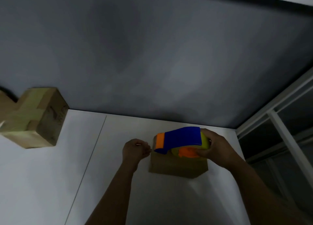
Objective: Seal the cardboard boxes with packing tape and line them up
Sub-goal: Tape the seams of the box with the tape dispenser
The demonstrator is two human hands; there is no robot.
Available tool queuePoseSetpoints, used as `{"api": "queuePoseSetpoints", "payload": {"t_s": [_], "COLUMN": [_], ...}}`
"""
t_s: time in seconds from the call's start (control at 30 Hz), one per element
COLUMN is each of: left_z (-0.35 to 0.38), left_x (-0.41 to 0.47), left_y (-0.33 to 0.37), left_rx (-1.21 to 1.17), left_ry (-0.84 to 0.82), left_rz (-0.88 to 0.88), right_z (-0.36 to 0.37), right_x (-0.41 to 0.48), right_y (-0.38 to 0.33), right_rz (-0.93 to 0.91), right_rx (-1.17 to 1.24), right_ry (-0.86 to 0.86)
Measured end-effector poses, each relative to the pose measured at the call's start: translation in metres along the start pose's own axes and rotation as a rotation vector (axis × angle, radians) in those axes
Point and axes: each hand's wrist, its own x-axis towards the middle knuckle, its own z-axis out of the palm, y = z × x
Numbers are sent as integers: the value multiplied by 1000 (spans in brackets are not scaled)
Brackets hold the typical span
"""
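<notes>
We see the right hand (218,148) gripping the tape dispenser (179,138) above a cardboard box (177,167), left hand (135,150) curled beside its nose, what it holds we cannot tell, taped boxes (33,118) on the tabletop (50,174)

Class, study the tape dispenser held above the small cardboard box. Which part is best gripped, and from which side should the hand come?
Grip the tape dispenser at its rounded rear end, around the yellow roll, from the right, as the right hand does. Its orange front end points left, toward the left hand, and should probably stay free over the box for tape to feed out.
</notes>
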Motion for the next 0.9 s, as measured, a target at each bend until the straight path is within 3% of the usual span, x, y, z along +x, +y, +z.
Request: {"api": "queuePoseSetpoints", "payload": {"t_s": [0.2, 0.4, 0.63, 0.7, 0.77, 0.83, 0.9], "left_z": [1, 11, 15, 11, 5, 2, 7], "left_x": [11, 15, 4, -1, -8, -16, -29], "left_y": [-14, -29, -35, -39, -44, -47, -46], "left_rx": [-22, 114, 271, 242, 219, 200, 104], "left_ry": [7, 79, 185, 241, 332, 264, 41], "left_rz": [-9, 46, 216, 209, 327, 443, 413], "right_z": [-1, 1, 3, 4, 5, 6, 7], "right_x": [3, 4, 4, 2, 2, 1, 1], "right_y": [-6, -2, -2, -3, -5, -6, -8], "right_rz": [-1, 17, 18, 12, 5, 8, 14], "right_rx": [-12, -36, -64, -61, -60, -62, -63], "right_ry": [-20, -20, -10, -11, -8, -7, -2]}}
